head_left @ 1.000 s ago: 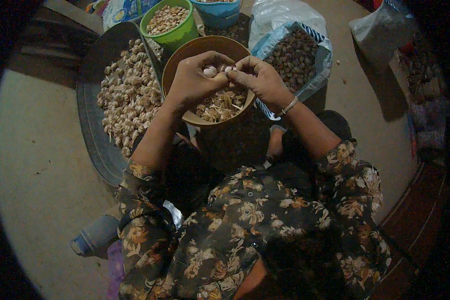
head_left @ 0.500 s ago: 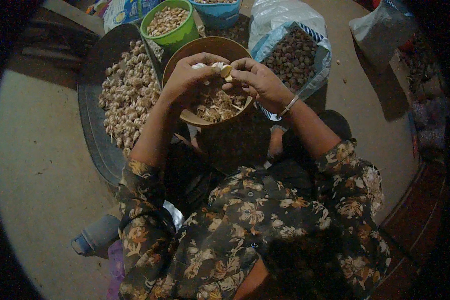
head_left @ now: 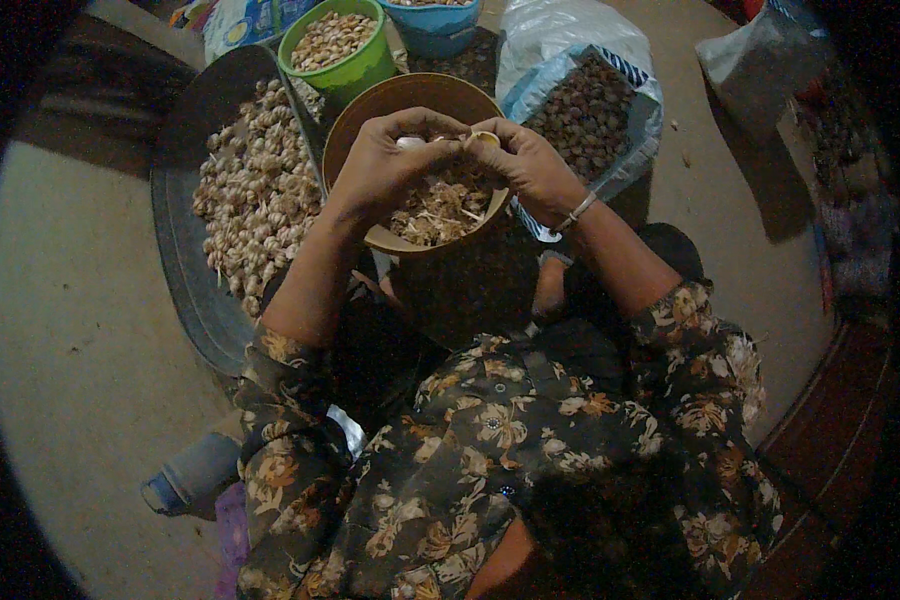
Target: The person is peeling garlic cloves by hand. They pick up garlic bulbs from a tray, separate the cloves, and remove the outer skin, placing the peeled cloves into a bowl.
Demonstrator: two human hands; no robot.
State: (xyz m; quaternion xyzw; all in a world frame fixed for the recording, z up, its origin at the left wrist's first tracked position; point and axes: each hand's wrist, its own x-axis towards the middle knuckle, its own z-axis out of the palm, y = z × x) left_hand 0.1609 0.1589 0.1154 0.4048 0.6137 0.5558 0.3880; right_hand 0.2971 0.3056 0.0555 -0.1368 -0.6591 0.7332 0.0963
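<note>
Both hands meet over a tan-brown bowl (head_left: 355,105) with dry garlic skins and stalks (head_left: 438,212) in its bottom. My left hand (head_left: 395,160) is closed, and whitish garlic (head_left: 410,144) shows between its fingers and thumb. Its fingertips touch those of my right hand (head_left: 538,170), which is closed in a pinch. At the right fingertips sits a small yellowish piece (head_left: 486,138), partly covered, whose kind I cannot make out. Left of the bowl, many garlic bulbs (head_left: 260,185) lie heaped on a dark round tray (head_left: 182,260).
Behind the bowl stand a green bucket (head_left: 360,75) of separated cloves and a blue basin (head_left: 440,42). An open bag (head_left: 652,125) of small dark rounded things stands at the right, before a white sack (head_left: 570,30). A grey-blue cylindrical object (head_left: 185,475) lies at lower left.
The fingertips of both hands have drawn together. The yellowish piece has shifted right with the right fingertips and is more covered. Less of the whitish garlic shows.
</note>
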